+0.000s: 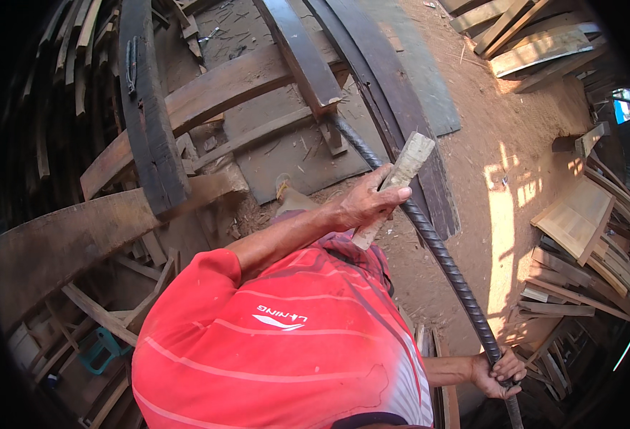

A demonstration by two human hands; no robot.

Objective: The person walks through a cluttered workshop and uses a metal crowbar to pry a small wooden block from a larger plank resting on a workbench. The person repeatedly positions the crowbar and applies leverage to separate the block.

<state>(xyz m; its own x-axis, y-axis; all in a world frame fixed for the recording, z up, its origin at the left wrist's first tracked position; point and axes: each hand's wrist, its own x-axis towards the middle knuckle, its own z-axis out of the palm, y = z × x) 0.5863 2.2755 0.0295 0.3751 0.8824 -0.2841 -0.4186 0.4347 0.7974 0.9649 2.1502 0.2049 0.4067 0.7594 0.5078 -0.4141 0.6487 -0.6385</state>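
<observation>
A short, rough, pale wooden block (413,154) is in my left hand (372,200), fingers closed around its middle. The block lies across a long ribbed steel bar (447,264); whether the two touch, I cannot tell. At the lower right my right hand (499,373) is wrapped around the bar near its lower end. The bar slants up and left to the end of a dark wooden beam (308,68). How its far tip meets the wood is hidden. Beside the bar runs a dark plank (393,93).
Curved timbers (222,89) and a blackened beam (147,107) cross on the left. Stacked wood strips (64,64) fill the far left, with a green plastic stool (101,352) below. Planks (579,214) lie piled on the right, beside the sunlit dirt floor (501,214).
</observation>
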